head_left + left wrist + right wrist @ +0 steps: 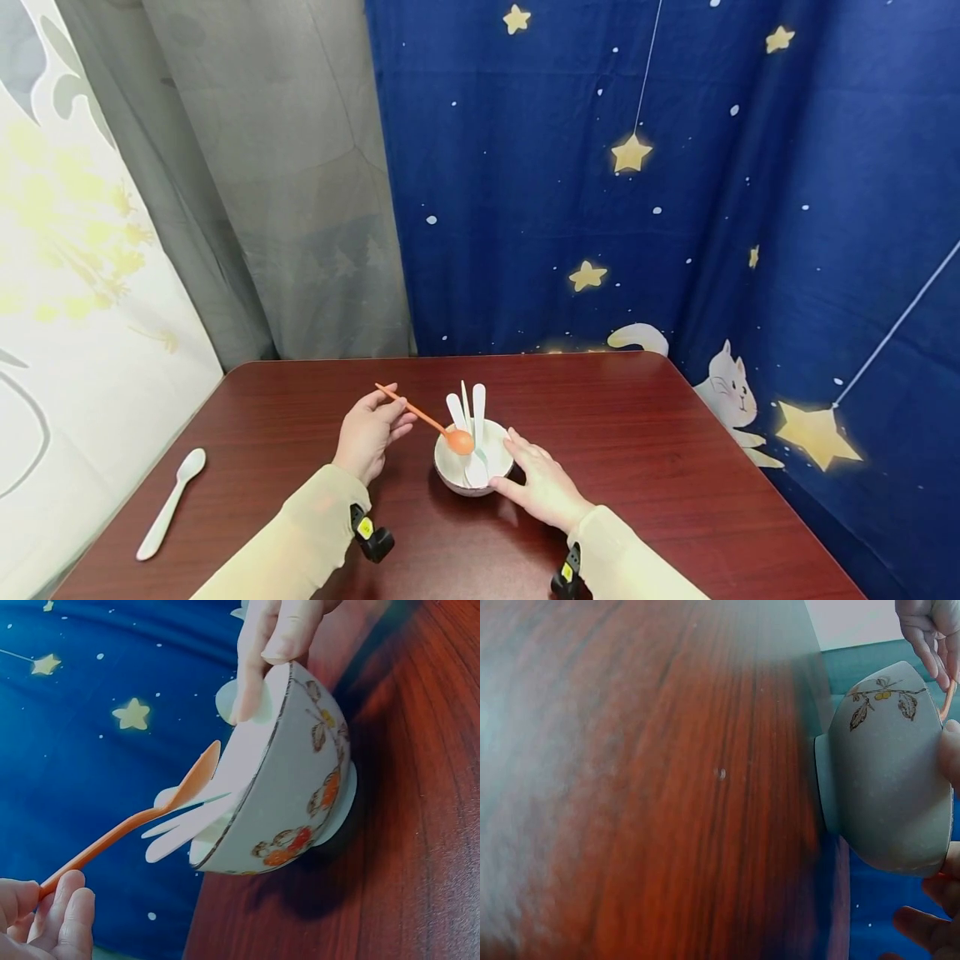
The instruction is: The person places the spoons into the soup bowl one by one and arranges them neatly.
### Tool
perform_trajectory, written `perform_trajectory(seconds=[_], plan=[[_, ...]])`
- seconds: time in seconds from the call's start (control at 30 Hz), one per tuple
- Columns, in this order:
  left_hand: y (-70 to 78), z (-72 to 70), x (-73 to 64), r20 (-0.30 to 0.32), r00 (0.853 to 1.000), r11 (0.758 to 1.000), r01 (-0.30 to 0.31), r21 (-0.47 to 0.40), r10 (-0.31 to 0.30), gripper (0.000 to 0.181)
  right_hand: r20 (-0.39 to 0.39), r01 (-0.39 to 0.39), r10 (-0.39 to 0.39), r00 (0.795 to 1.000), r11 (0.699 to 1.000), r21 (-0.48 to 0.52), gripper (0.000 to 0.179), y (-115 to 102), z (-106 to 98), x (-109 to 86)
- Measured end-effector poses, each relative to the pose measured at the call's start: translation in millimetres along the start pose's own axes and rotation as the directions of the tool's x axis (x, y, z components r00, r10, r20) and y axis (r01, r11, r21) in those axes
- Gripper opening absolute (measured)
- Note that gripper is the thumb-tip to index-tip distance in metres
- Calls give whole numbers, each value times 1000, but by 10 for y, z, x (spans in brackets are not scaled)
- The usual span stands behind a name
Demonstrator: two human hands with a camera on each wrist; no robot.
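Observation:
My left hand (369,437) pinches the end of an orange spoon (124,829) between thumb and fingers. The spoon's head hangs over a white bowl (454,482), tilted down toward it. Leaves and red-orange flowers decorate the bowl (296,776) outside, and its rim is dark. Several white utensils lean in the bowl, among them a spoon (479,408), their handles sticking up past the far rim. On the bowl's right side, my right hand (546,483) holds the rim with thumb and fingers. The bowl's foot stands on the table.
Apart from the bowl, a white spoon (172,504) lies at the left of the brown wooden table (645,433). Behind the table hang a grey curtain (300,167) and a blue curtain with stars (525,167). Each wrist wears a small black camera mount (371,533).

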State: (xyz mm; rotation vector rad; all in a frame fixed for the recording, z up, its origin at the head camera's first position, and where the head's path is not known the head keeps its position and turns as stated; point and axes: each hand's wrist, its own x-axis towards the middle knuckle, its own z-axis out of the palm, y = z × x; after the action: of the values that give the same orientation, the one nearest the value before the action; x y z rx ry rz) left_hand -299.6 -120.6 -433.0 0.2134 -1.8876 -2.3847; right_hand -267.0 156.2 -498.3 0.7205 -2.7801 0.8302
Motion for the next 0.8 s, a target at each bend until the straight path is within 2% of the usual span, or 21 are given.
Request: perform_trajectory(seconds=[0.27, 0.8], plan=[[-72, 69, -7, -1, 1000, 999, 11, 31, -11, 42, -10, 8, -8, 1000, 1000, -1, 77, 5, 11, 0], [-208, 113, 3, 1, 999, 991, 37, 130, -38, 40, 7, -8, 8, 1000, 1000, 12, 78, 17, 9, 15]])
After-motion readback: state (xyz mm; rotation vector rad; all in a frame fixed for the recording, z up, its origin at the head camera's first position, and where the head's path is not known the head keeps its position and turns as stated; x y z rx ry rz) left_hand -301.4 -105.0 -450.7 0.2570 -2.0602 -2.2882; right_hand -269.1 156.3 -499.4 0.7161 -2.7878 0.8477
